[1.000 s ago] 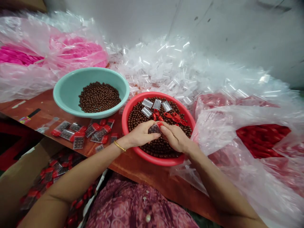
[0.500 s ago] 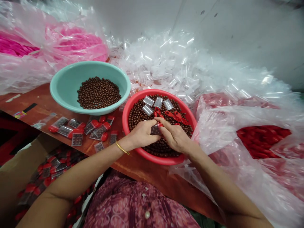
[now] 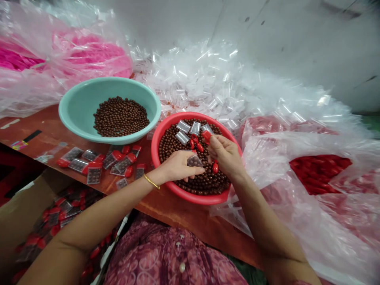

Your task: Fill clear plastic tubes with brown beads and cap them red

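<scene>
Over the red basin (image 3: 190, 196), my left hand (image 3: 175, 166) pinches a small clear plastic case (image 3: 194, 160) filled with brown balls. To its right, my right hand (image 3: 228, 155) is closed on a red plastic cap (image 3: 206, 136), held up between thumb and fingers and apart from the case. Brown balls (image 3: 170, 144) fill the basin beneath both hands. Several clear cases (image 3: 182, 137) lie on the balls toward the far side. Loose red caps (image 3: 200, 147) rest between the hands, and another red cap (image 3: 215, 167) lies below my right hand.
A turquoise basin (image 3: 74, 113) with brown balls stands at the left. Filled red-capped cases (image 3: 94, 173) lie on the table, and more fill a cardboard box (image 3: 20, 221) below. Clear cases (image 3: 202, 79) are heaped behind. Plastic bags hold red caps (image 3: 317, 170) and pink pieces (image 3: 92, 55).
My hands have moved apart. My right hand has lifted a red cap up and to the right, while my left hand keeps the filled case over the basin.
</scene>
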Available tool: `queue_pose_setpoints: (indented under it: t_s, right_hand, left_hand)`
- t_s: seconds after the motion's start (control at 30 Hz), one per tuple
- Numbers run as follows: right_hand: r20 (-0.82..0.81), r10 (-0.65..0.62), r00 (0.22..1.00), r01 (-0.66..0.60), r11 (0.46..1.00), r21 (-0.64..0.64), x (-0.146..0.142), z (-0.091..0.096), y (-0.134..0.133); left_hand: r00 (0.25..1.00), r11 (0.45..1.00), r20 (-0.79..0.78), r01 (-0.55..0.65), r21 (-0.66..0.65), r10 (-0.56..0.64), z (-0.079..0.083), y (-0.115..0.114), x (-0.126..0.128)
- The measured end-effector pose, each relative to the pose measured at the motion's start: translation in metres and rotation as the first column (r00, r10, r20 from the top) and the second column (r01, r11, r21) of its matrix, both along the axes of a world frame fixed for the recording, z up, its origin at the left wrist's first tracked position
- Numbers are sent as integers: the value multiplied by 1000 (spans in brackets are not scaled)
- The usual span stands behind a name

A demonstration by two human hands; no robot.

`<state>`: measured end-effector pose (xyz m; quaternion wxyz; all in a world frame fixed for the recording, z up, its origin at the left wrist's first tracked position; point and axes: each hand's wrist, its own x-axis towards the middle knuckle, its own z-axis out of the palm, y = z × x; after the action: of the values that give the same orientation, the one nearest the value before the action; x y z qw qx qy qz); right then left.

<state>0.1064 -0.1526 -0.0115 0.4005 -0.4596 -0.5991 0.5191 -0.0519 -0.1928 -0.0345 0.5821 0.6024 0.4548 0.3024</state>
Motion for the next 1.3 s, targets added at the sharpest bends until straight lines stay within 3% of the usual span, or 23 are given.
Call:
queue_pose_setpoints:
  t_s: [0.1,0.23,0.43,0.53,0.67,0.77,0.9,1.07,1.3]
  right_hand:
    - [31,82,996,-83,996,45,-11,-1,-2]
    - [149,80,986,-96,990,104,-5,-2,-7]
    - [401,77,913,-214,926,310,2,-8,-24]
    - [458,42,888,-248,882,400,0,-10,-27]
    - [595,-5,804,-313,847,430,3,-9,-26]
    - [619,-20,785,-333,829,449,6,-9,-28]
    - [495,65,867,-288,875,389,5,-15,-32]
    - [358,53,932,-159,949,274,-1,-24,-37]
    - [351,38,936,-138,955,264,-5,-24,-40]
  left_hand:
    - [996,997,51,-71,-12,72,-2,0,-1]
    - [971,983,160,-181,12,177,-2,3,-1]
    - [941,992,315,-107,-66,123,0,5,-1]
    - [960,994,256,-108,-19,110,-3,4,-1]
    - [985,972,47,-169,166,164,-8,3,-2]
    - [983,963,-59,-155,221,172,-10,3,-3]
    - [984,967,-99,-126,221,150,-8,3,-2]
    - [991,980,-69,-105,172,118,-4,3,-3]
    - [995,990,-28,-90,105,93,-2,3,-3]
